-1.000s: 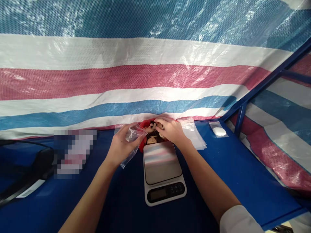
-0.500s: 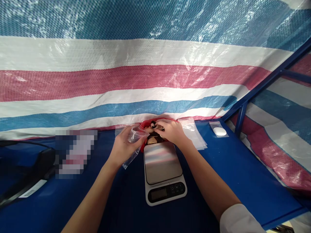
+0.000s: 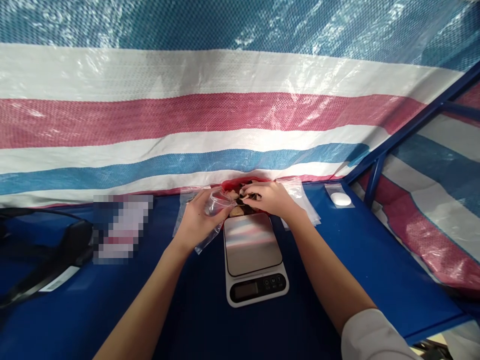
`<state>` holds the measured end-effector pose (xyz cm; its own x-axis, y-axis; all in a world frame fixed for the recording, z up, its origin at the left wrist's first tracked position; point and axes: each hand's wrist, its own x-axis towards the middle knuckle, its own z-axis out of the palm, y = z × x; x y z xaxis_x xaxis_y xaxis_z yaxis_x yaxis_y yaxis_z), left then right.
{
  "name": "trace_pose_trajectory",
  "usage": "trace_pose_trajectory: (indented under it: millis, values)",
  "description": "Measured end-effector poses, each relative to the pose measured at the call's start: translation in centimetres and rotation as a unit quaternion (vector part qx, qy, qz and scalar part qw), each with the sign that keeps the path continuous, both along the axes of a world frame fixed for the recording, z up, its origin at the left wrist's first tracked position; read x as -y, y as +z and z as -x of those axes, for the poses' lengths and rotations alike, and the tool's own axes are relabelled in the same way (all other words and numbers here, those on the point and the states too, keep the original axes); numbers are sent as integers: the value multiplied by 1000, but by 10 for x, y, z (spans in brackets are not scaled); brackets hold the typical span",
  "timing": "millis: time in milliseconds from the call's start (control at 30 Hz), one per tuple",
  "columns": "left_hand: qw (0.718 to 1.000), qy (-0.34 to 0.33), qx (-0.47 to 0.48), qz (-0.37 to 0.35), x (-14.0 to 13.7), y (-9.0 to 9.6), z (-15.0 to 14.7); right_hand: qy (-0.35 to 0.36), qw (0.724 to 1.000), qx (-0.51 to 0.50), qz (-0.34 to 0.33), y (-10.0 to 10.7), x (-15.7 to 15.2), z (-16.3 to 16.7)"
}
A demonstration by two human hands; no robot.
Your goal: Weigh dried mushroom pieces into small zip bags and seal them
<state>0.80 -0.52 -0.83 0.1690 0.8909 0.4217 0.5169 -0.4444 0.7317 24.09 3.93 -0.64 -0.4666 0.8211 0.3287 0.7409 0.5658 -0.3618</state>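
My left hand [image 3: 195, 220] is closed around a clear plastic cup [image 3: 222, 196], its mouth tilted toward the right. Just right of it, my right hand [image 3: 275, 200] pinches dark, dried-looking pieces [image 3: 250, 196] between thumb and fingers. Both hands are at a red container [image 3: 229, 185] holding brown and blackish chunks; its lower part is mostly hidden. Directly in front of it stands a white kitchen scale [image 3: 253, 245] with a bare metal plate and a dark display. A clear plastic bag [image 3: 204, 245] lies under my left hand.
Flat clear bags [image 3: 300, 202] lie right of the red container. Farther right, a small bag holds a white oval object [image 3: 340, 199]. Black gear with a strap [image 3: 48, 260] and a blurred-out item [image 3: 122, 230] occupy the left. A striped tarp [image 3: 187, 115] hangs behind the blue table [image 3: 360, 260].
My right hand has drawn slightly to the right and now pinches a clump of dark pieces. The left hand keeps the cup beside the red container. The view has shifted slightly.
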Motion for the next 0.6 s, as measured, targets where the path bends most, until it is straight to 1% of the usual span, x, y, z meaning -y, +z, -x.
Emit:
trace_pose_trajectory:
  millis: [133,200,267,333,467,533,600]
  values:
    - [1000,-3,1,-3,-1,-3,-1,-28,998,34,-44,-7,2,8]
    - [1000,-6,3,-4,-1,-4,-1,-24,998,32,-57,-8,3,11]
    - [1000,-7,2,-3,-1,-4,-1,-13,998,20,-57,-8,3,11]
    - [1000,-5,-3,2,-1,-5,-2,2,999,-2,-40,-6,2,10]
    - [1000,-5,-8,11,-1,-5,-3,11,998,-66,21,-3,1,2]
    - [1000,-8,-12,8,-1,-5,-3,21,991,-119,51,-3,0,-2]
    - [1000,-9,-21,3,-1,-6,-3,37,978,-187,84,-5,0,-5]
